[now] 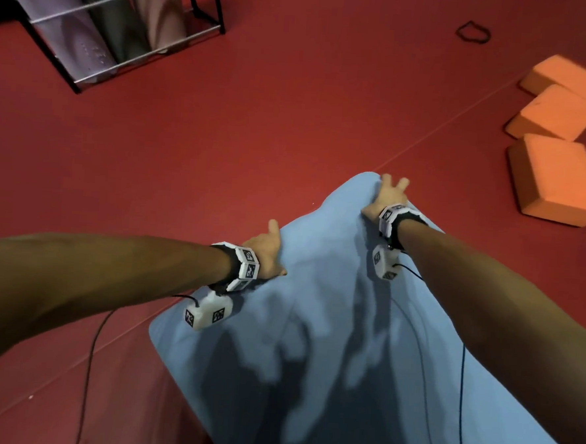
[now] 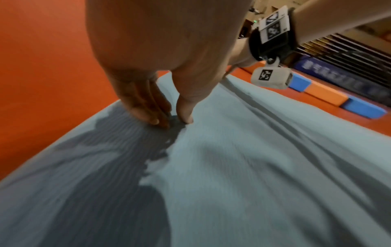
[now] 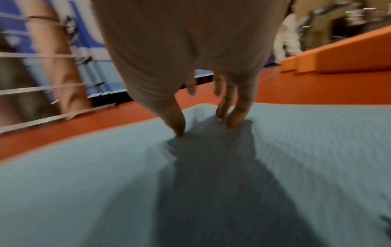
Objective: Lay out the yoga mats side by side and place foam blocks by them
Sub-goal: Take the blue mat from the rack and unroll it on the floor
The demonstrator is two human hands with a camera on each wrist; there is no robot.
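Note:
A light blue yoga mat [image 1: 311, 343] lies unrolled on the red floor, its far end rumpled and slightly raised. My left hand [image 1: 266, 247] presses on the mat's left edge with straight fingers [image 2: 148, 115] and thumb down on the mat [image 2: 253, 167]. My right hand [image 1: 391, 193] rests near the far corner, its spread fingertips [image 3: 230, 122] and thumb touching the mat [image 3: 95, 183]. Neither hand holds anything. Three orange foam blocks [image 1: 558, 179] lie on the floor to the right, apart from the mat.
A black metal rack [image 1: 208, 14] with rolled mats [image 1: 73, 26] stands at the far left. A black loop [image 1: 473, 33] lies on the floor far ahead. The left wrist view shows orange and blue blocks [image 2: 325, 93] in a row along a wall. Bare red floor [image 1: 291, 118] lies ahead.

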